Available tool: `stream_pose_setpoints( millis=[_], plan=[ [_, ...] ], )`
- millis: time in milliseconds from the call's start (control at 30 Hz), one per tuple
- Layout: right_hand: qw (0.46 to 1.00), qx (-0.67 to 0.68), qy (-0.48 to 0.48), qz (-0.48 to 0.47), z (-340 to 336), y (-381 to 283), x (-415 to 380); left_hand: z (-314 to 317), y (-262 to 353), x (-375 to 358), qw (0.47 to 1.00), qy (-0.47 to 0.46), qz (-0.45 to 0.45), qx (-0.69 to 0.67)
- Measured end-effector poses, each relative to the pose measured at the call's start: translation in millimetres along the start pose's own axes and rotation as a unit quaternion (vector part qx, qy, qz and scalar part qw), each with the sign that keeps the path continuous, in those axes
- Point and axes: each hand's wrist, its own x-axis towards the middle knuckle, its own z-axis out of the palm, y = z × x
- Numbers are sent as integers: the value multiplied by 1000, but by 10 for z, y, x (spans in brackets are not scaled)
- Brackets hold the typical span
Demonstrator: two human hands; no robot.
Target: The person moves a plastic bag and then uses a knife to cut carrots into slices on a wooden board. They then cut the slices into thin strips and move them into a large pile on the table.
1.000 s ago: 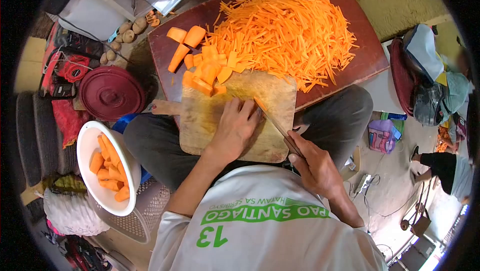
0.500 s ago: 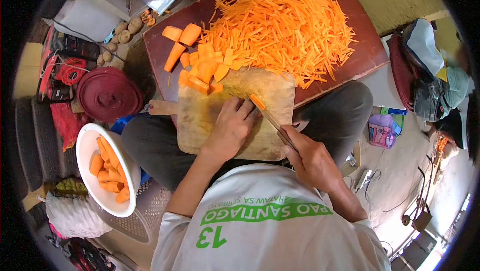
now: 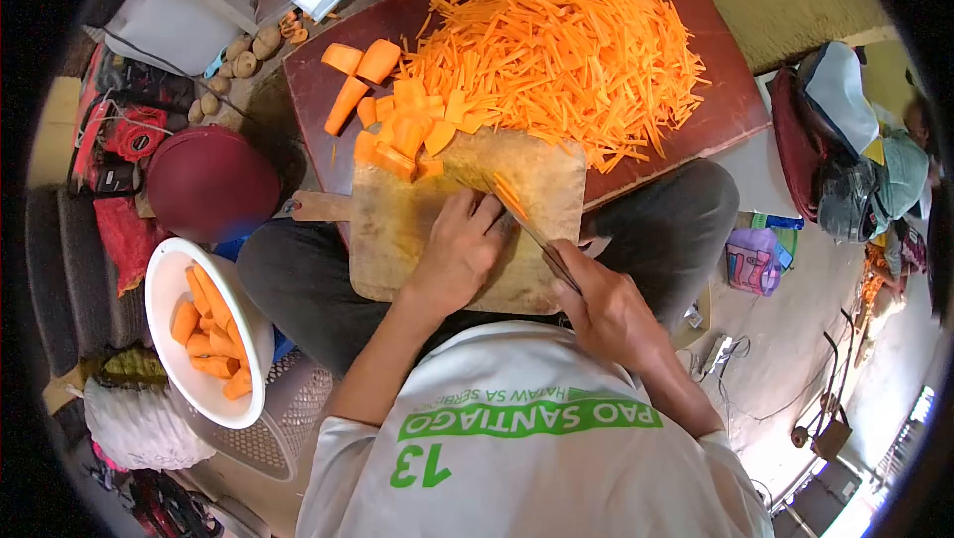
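Note:
My left hand (image 3: 462, 250) rests on the wooden cutting board (image 3: 397, 270), fingers curled and pressed down beside the blade. What lies under those fingertips is hidden. In my right hand (image 3: 608, 305) is a knife (image 3: 537, 235), gripped by its handle and slanting across the board. A few thin carrot sticks (image 3: 509, 192) lie along the blade near its tip. At the board's far left corner sit carrot slices and chunks (image 3: 402, 136). Beyond the board rises a big heap of carrot strips (image 3: 566, 61). Larger carrot pieces (image 3: 348, 101) lie left of it.
The reddish-brown low table (image 3: 730, 71) bears the carrots. To my left a white basin (image 3: 159, 339) holds peeled carrots, with a round maroon container (image 3: 212, 183) behind it. Potatoes (image 3: 243, 63) lie at the back left. A purple bag (image 3: 753, 262) stands on the right.
The carrot sticks at the knife tip have shifted slightly to the left and away from me. My left hand keeps nearly the same place; the whole view has moved a little.

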Motion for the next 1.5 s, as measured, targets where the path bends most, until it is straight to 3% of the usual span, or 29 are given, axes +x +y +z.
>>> stream_pose_setpoints(
  millis=[567, 767, 1100, 1267, 1500],
  plan=[
    [998, -13, 18, -57, 2, 95, 195, -34, 8, -11, 1000, -7, 13, 11],
    [1000, -17, 11, -12, 25, 42, -19, 15, -27, -63, 1000, 4, 22, 10],
    [999, -8, 9, -39, -31, 29, -14, 32, -47, -109, 999, 17, 20, 24],
    [998, -6, 17, -53, 49, 78, 246, -69, 24, -76, 997, -19, 8, 73],
    [999, -1, 20, -46, -13, 52, 3, -68, 6, -86, 999, 7, 0, 49]
  ],
)
